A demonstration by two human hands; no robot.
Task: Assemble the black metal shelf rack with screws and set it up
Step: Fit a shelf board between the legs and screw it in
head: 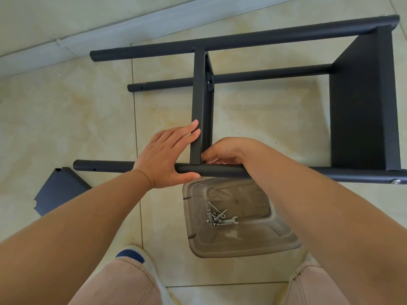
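On the pale tiled floor lies the black metal shelf rack, tipped on its side. I can see three long round black tubes running left to right. A flat black metal shelf panel is fixed between them at the right end. A second black shelf panel stands on its edge near the middle, going from the far tube down to the near black tube.

My left hand is flat and open. Its fingers press against the left face of the middle panel, and its thumb lies along the near tube. My right hand is just on the other side of that panel, at the corner where the panel meets the near tube. Its fingers are curled, and I cannot tell if they pinch anything there.

Right below the near tube sits a clear smoky plastic box. Inside it are some small silver screws in a little pile and a small silver flat wrench touching them. One silver bolt head shows at the right end of the near tube.

Over at the left, a loose black metal panel lies flat on the floor, partly hidden by my left arm.
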